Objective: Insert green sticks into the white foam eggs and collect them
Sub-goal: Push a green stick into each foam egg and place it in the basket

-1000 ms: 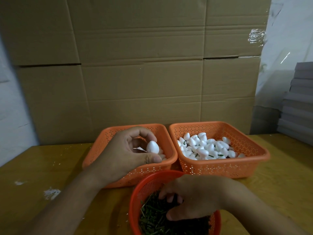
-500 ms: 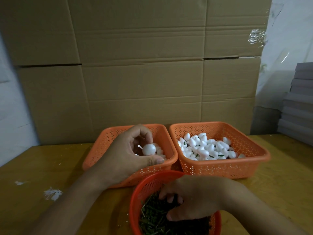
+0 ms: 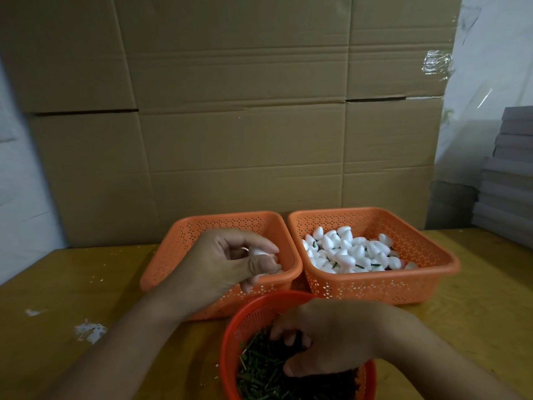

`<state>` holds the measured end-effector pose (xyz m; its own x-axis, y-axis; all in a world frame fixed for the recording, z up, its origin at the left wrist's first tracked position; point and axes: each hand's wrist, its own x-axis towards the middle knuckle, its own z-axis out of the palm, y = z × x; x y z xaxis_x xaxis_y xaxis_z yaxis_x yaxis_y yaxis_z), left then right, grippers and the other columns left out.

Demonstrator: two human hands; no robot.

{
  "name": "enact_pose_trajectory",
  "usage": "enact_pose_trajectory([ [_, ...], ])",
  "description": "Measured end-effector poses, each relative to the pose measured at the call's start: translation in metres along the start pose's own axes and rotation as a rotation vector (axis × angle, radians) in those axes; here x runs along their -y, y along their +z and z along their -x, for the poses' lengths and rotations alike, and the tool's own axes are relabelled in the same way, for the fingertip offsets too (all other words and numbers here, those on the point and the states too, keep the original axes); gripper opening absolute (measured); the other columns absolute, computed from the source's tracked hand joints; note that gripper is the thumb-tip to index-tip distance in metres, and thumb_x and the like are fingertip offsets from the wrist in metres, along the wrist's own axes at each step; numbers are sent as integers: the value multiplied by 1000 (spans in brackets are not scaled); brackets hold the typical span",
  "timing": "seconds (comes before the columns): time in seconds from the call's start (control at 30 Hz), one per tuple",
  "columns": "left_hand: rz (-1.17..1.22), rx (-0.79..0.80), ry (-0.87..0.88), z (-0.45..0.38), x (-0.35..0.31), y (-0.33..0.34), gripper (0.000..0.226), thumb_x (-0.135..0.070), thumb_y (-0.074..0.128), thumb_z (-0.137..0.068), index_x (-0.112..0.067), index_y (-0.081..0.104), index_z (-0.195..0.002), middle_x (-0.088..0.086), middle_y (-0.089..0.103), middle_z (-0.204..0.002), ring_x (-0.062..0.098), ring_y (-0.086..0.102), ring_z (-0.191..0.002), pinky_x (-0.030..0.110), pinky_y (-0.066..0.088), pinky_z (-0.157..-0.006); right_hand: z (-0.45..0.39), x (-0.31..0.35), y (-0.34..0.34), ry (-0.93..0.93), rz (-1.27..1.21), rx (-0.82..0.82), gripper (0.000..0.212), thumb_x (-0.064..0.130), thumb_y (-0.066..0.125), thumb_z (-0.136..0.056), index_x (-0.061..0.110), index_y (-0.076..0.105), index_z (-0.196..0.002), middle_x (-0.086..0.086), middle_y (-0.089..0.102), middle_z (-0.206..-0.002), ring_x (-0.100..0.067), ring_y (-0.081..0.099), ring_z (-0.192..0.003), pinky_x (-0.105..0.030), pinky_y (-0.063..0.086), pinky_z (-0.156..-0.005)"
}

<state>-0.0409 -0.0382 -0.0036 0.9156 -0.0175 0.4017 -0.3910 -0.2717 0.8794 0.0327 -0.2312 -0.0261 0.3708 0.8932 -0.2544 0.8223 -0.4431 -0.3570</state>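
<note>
My left hand (image 3: 227, 262) hovers over the left orange basket (image 3: 184, 241) and curls its fingers round a white foam egg (image 3: 259, 252), which is mostly hidden by them. A few more plain eggs show under that hand. The right orange basket (image 3: 421, 272) holds a heap of white foam eggs (image 3: 350, 254), some with green sticks in them. My right hand (image 3: 328, 336) reaches down into the round red basket (image 3: 248, 316), its fingertips among the green sticks (image 3: 261, 373). Whether it holds a stick is hidden.
The baskets stand on a yellow wooden table (image 3: 72, 284) with white foam crumbs (image 3: 89, 332) at the left. A wall of cardboard boxes (image 3: 245, 111) rises right behind the baskets. Grey flat boxes (image 3: 510, 168) are stacked at the far right.
My left hand has turned and closed its fingers over the egg, which was plainly visible at the fingertips before. My right hand stays in the stick basket, barely moved.
</note>
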Motion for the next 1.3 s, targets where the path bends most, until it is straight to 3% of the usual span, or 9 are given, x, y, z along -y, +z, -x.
enact_pose_trajectory([
  [0.17, 145, -47, -57, 1, 0, 0, 34, -5, 83, -69, -22, 80, -99, 8, 78, -101, 23, 77, -87, 23, 59, -71, 0, -1, 0, -20, 12, -12, 52, 46, 64, -92, 33, 49, -140, 12, 61, -124, 0, 52, -99, -18, 41, -81],
  [0.33, 216, -25, -37, 1, -1, -4, 29, -6, 82, -73, -17, 75, -99, 9, 72, -118, 31, 74, -99, 30, 60, -75, 0, -2, -1, -30, 19, 4, 53, 45, 64, -92, 34, 48, -141, 12, 59, -125, -1, 52, -101, -20, 42, -79],
  [0.43, 252, -7, -16, 1, -2, -4, 29, -7, 86, -71, -20, 74, -93, 10, 72, -116, 30, 74, -99, 30, 59, -76, 0, -3, 1, -35, 55, -26, 55, 41, 67, -91, 35, 47, -142, 13, 57, -124, -1, 49, -98, -15, 37, -72],
  [0.57, 286, 2, 7, 1, -1, -5, 30, -7, 85, -68, -21, 70, -90, 11, 73, -110, 29, 75, -94, 29, 59, -77, -2, -3, 3, -8, 132, -78, 53, 34, 68, -89, 33, 50, -139, 15, 47, -104, -2, 44, -93, -9, 31, -62],
  [0.63, 296, 15, 13, 1, -2, -5, 33, -11, 90, -66, -20, 69, -90, 12, 73, -109, 30, 75, -92, 29, 59, -76, -3, -2, 4, -3, 154, -100, 44, 28, 66, -90, 29, 56, -132, 11, 56, -110, -2, 45, -88, -6, 32, -58],
  [0.8, 322, 2, -9, 0, -3, -5, 41, -29, 97, -59, -24, 70, -90, 15, 73, -109, 31, 75, -88, 28, 59, -72, -6, -2, 7, 18, 131, -121, 25, 19, 62, -92, 24, 68, -116, 4, 67, -110, -11, 61, -93, -14, 45, -67],
  [0.9, 327, 12, -9, 0, -3, -5, 39, -33, 94, -63, -27, 69, -92, 18, 73, -110, 30, 75, -87, 30, 59, -72, -6, -3, 7, 23, 117, -142, 18, 18, 62, -91, 26, 69, -106, 7, 68, -104, -8, 59, -86, -22, 50, -73],
  [1.07, 334, 50, 12, -1, -2, -5, 35, -34, 87, -73, -25, 66, -98, 15, 70, -122, 28, 75, -89, 34, 59, -75, -7, -3, 9, 34, 148, -138, 32, 23, 62, -93, 31, 61, -124, 6, 64, -113, -12, 60, -95, -29, 53, -80],
  [1.3, 412, 115, 35, 0, 1, -6, 27, -25, 83, -79, -23, 66, -101, 12, 65, -131, 28, 73, -97, 35, 58, -85, -5, -4, 10, 40, 179, -135, 36, 12, 57, -92, 31, 62, -123, 10, 56, -99, -9, 53, -85, -31, 54, -77],
])
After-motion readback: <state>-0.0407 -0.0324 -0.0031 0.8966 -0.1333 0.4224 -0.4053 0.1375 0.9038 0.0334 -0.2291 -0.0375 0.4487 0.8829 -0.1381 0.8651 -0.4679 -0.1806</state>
